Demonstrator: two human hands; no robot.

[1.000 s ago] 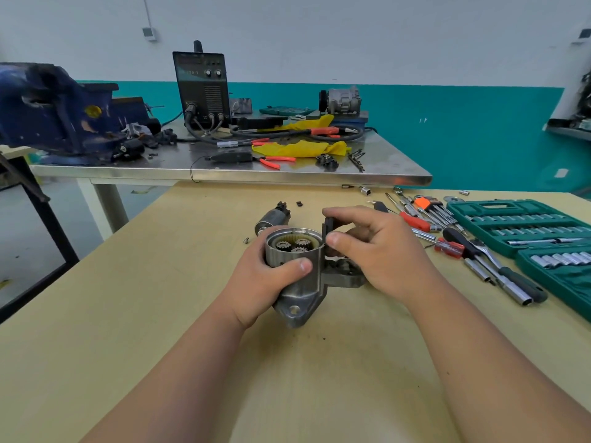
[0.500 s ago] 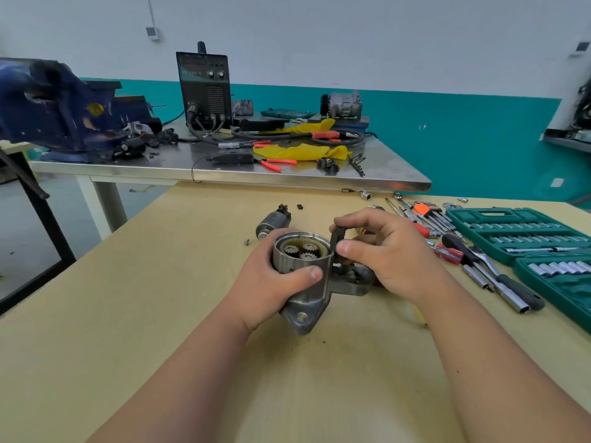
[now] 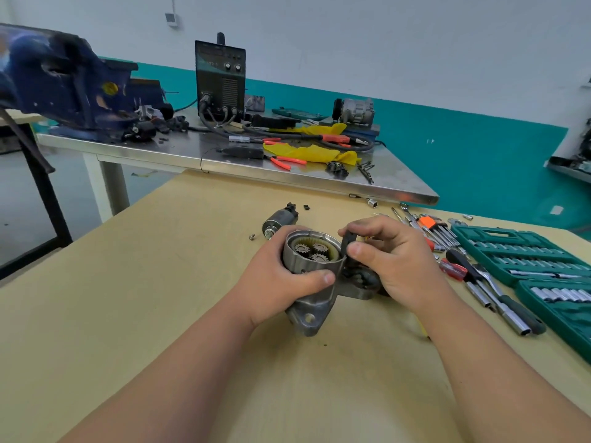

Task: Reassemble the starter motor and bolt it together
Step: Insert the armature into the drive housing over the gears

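Pinching black lever beside housing rim

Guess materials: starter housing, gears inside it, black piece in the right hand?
Starter housing: likely cast aluminium, dull grey, rounded cast edges. Gears: probably steel, dull metallic sheen. Black piece, pinched by the right hand: matte black, plastic or rubber; cannot tell.

silver-grey starter housing, brass-coloured gears, pale yellow table, dark green socket cases, blue vise
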